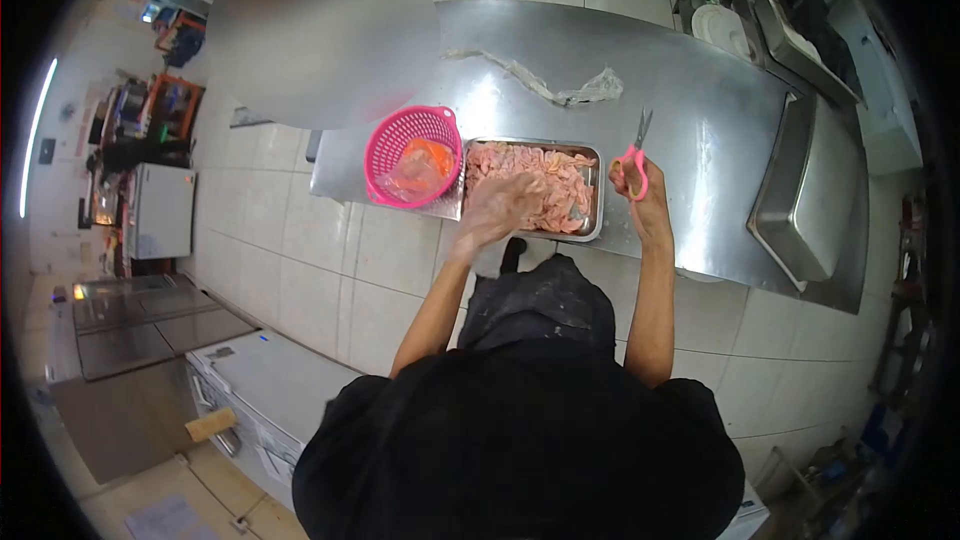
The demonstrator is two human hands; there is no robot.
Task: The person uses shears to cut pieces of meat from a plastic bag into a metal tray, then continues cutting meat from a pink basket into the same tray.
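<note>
Pink-handled scissors (639, 162) are gripped in my right hand (645, 195), their metal blades pointing away from me over the steel table. My left hand (505, 205), in what looks like a clear plastic glove, is over the near left part of a metal tray (599, 202). Motion smears its fingers, and I cannot tell whether they hold anything. Pieces of raw pale-pink meat (550, 175) fill most of the tray. Against the tray's left side stands a pink plastic basket (375, 162) holding a clear plastic bag (415, 172) with orange-pink contents.
The steel table (700, 90) stretches to both sides. A crumpled strip of clear plastic (545, 85) lies behind the tray. At the right end rests a large metal pan (805, 200). A blurred patch covers the far left. Behind me on the left stands a white chest freezer (270, 380).
</note>
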